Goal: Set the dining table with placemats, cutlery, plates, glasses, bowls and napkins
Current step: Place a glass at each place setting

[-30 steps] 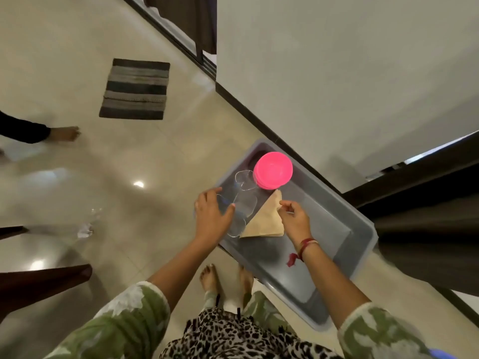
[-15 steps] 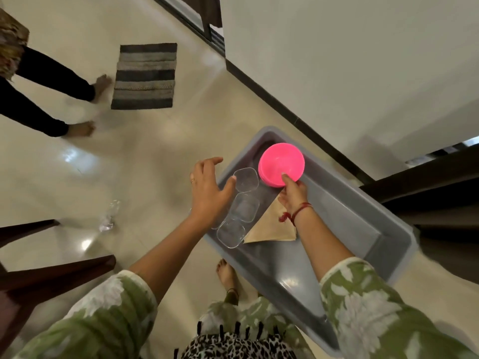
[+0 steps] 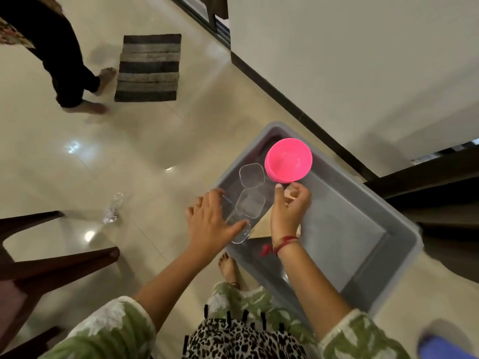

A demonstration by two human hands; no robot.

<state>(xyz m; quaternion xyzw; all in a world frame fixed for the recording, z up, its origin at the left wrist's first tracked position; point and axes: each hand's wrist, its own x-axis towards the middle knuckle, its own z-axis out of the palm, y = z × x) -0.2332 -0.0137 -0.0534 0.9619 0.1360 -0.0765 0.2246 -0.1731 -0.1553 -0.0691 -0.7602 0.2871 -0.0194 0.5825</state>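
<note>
Left hand grasps a clear glass in the grey tub; right hand (fingers curled) meets the pink bowls, grip unclear.

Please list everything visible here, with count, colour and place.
tub: one, grey, beside the wall.
bowls: one stack, pink, tub's far corner.
glasses: at least two, clear, beside the bowls.
napkin: one, tan, in the tub, partly hidden.
mat: one, striped grey-black, floor, far left.
plastic scrap: one, clear, floor.
furniture legs: several, dark wood, lower left.
other person's legs: two, dark trousers, beside the mat.
left hand: around one glass.
right hand: fingers curled below the bowls; grip unclear.
</note>
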